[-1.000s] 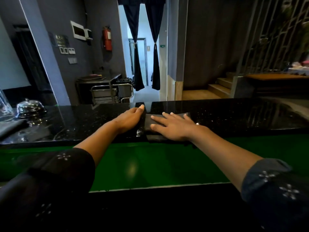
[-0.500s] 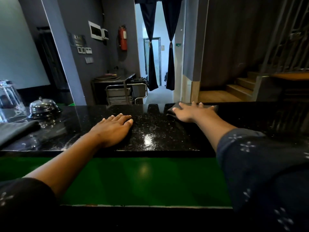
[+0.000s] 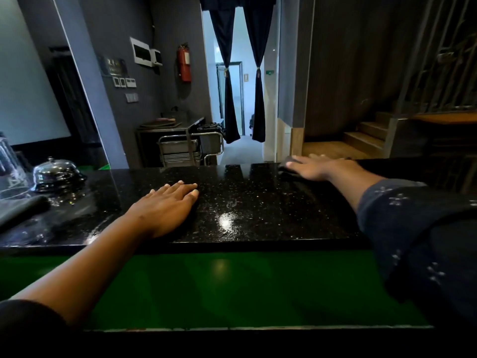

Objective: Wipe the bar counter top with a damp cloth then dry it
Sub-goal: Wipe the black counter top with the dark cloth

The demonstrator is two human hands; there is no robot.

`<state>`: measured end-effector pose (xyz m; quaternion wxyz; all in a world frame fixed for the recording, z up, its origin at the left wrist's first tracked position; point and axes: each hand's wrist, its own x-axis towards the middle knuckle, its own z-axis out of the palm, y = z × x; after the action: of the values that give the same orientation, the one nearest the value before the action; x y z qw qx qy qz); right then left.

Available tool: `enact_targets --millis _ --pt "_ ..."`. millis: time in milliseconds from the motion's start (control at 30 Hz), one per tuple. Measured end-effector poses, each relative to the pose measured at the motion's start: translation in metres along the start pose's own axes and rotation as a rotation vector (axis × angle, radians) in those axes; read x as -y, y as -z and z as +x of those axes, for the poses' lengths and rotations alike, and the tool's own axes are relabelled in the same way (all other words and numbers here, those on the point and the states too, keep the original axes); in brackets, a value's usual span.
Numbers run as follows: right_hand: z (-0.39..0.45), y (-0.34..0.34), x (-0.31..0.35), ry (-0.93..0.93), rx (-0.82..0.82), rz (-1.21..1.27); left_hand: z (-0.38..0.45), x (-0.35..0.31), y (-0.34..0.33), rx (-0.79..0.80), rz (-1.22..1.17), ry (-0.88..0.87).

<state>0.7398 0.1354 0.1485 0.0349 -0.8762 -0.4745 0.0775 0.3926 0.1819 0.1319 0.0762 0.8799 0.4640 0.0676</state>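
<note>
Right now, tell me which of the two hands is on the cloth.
The right hand, flat on the dark cloth at the counter's far edge; the left hand rests on bare stone.

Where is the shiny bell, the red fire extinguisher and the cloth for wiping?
bell (image 3: 55,171), head view, on the middle of its shiny dome.
fire extinguisher (image 3: 184,65), head view, on its red body.
cloth (image 3: 285,166), head view, on the dark edge showing beside the right hand's fingertips.

Head-worn camera looks forward and down, close over the counter (image 3: 258,202).
</note>
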Motion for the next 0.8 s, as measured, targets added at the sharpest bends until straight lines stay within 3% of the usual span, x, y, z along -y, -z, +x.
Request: enact_targets --millis 100,167,367,467,533,667,800 --pt "-0.016 0.003 -0.013 -0.099 -0.003 -0.013 0.0 -0.005 -0.001 -0.01 0.011 0.018" --pt "-0.035 -0.001 0.011 -0.054 -0.015 -0.026 0.0 -0.006 0.0 0.0 0.014 0.026" --pt "-0.13 -0.034 0.117 0.395 0.012 -0.067 -0.003 -0.008 0.002 0.015 -0.01 0.054" --pt "-0.171 -0.039 0.102 0.505 0.015 -0.083 -0.007 -0.008 0.004 0.016 -0.002 0.052" --pt "-0.18 -0.032 0.066 0.449 0.004 -0.077 -0.009 -0.007 0.004 0.02 0.002 0.045" --pt "-0.166 -0.018 0.01 0.112 -0.016 -0.071 -0.006 -0.01 0.001 0.0 0.006 0.033" --pt "-0.147 -0.023 0.046 -0.041 -0.04 -0.033 0.0 -0.008 0.0 -0.007 -0.003 0.03"
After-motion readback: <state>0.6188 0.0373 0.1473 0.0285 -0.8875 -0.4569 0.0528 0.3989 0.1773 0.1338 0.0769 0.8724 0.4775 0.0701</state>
